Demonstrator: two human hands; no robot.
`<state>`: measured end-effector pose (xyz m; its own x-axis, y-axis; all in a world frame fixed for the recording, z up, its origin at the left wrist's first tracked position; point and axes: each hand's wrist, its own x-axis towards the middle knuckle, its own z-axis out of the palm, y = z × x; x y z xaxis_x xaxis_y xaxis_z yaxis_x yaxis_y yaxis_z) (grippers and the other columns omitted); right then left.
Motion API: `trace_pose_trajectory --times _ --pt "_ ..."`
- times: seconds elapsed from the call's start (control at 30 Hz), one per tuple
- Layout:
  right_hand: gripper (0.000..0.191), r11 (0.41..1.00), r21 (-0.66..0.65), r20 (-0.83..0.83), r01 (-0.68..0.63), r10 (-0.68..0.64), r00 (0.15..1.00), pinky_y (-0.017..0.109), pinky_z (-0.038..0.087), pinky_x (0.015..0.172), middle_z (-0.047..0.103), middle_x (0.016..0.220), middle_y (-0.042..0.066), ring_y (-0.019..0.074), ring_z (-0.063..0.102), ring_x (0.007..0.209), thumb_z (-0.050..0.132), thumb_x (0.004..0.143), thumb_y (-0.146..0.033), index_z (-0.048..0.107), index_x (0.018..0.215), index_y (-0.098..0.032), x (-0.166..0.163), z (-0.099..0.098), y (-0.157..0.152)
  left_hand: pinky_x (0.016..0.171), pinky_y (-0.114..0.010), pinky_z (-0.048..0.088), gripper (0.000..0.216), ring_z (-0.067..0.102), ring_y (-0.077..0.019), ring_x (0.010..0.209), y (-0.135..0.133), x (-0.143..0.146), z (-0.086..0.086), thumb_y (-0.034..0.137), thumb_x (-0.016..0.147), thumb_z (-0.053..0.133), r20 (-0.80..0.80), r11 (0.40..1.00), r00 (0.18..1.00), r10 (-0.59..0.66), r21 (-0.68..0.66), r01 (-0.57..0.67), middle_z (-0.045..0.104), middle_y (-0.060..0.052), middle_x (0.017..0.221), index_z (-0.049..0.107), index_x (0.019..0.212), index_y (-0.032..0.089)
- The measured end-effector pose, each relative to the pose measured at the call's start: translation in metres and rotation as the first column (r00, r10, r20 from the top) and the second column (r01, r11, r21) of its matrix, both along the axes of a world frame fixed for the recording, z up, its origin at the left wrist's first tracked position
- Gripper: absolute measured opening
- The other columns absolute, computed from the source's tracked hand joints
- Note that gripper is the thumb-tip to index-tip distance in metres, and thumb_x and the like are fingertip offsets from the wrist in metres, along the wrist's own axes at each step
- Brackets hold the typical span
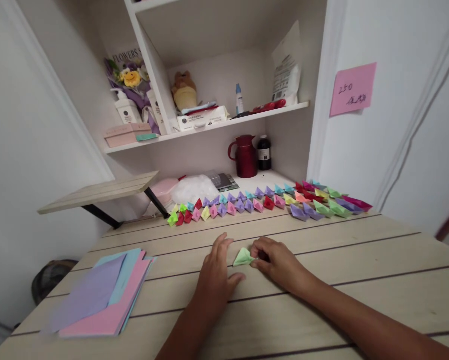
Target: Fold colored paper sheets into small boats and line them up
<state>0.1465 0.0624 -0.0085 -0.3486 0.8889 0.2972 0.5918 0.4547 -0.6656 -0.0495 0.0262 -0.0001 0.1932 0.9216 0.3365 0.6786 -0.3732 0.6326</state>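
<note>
While our right hand (279, 260) pinches the right end of a green folded paper (243, 257) between thumb and curled fingers, our left hand (214, 274) stands just beside it, thumb and fingers spread, holding nothing. The green folded paper lies near the centre of the frame, below the middle, on a pale wooden table (284, 322) with dark grooves.

Also on the table we count these: at lower left, a stack of coloured sheets (92, 324), pink and blue, a purple one uppermost; across the middle, rows of small paper boats (240, 205) in purple, pink, red, yellow and blue; at centre right, larger paper boats (339, 209), several of them green.

Beyond, we note a dark red jug (246, 157) beside a dark bottle (264, 154), upper centre; a low stand (96, 192) at left; a pink note (354, 90), handwritten, on the wall at upper right.
</note>
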Motion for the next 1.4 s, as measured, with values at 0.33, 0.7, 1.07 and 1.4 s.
trace_pose_trajectory --times 0.33,0.7,1.07,1.4 --pt "0.007 0.983 -0.115 -0.271 -0.142 0.106 0.957 0.025 0.038 0.062 0.058 0.070 -0.003 0.0150 0.052 0.067 0.060 0.077 -0.021 0.053 0.076 -0.021 -0.006 0.006 -0.007 0.064 -0.023 0.040 0.009 0.055 -0.0146 0.067 -0.002 0.013 0.001 0.024 0.075 0.060 0.463 0.968 0.882 0.087 -0.248 0.035 0.065 0.000 0.070 0.065 0.073 0.017" --pt "0.020 0.954 -0.252 -0.437 -0.164 0.039 0.898 0.027 0.040 0.063 0.060 0.069 0.000 0.0149 0.053 0.066 0.064 0.079 -0.037 0.061 0.078 -0.018 -0.015 0.011 -0.014 0.072 -0.025 0.042 0.010 0.057 -0.0169 0.077 -0.007 0.020 -0.002 0.026 0.074 0.060 0.428 0.975 0.890 0.158 -0.212 -0.071 0.065 -0.001 0.076 0.065 0.074 0.018" --pt "0.039 0.911 -0.299 -0.652 -0.283 0.021 0.758 0.035 0.045 0.080 0.064 0.088 0.004 0.0204 0.058 0.086 0.056 0.084 -0.052 0.062 0.107 -0.021 -0.022 0.023 -0.025 0.075 -0.025 0.046 0.021 0.060 -0.0145 0.079 -0.019 0.020 0.011 0.030 0.071 0.075 0.918 0.866 0.250 0.308 -0.379 0.326 0.067 -0.005 0.083 0.067 0.079 0.013" --pt "0.054 0.845 -0.261 -0.743 -0.468 0.134 0.656 0.036 0.048 0.080 0.063 0.099 0.006 0.0214 0.060 0.092 0.070 0.077 -0.043 0.053 0.125 -0.026 -0.026 0.025 -0.033 0.073 -0.024 0.054 0.015 0.064 -0.0106 0.069 -0.032 0.028 0.016 0.013 0.073 0.075 0.846 0.773 -0.023 0.533 -0.475 0.420 0.069 -0.007 0.089 0.067 0.086 0.013"
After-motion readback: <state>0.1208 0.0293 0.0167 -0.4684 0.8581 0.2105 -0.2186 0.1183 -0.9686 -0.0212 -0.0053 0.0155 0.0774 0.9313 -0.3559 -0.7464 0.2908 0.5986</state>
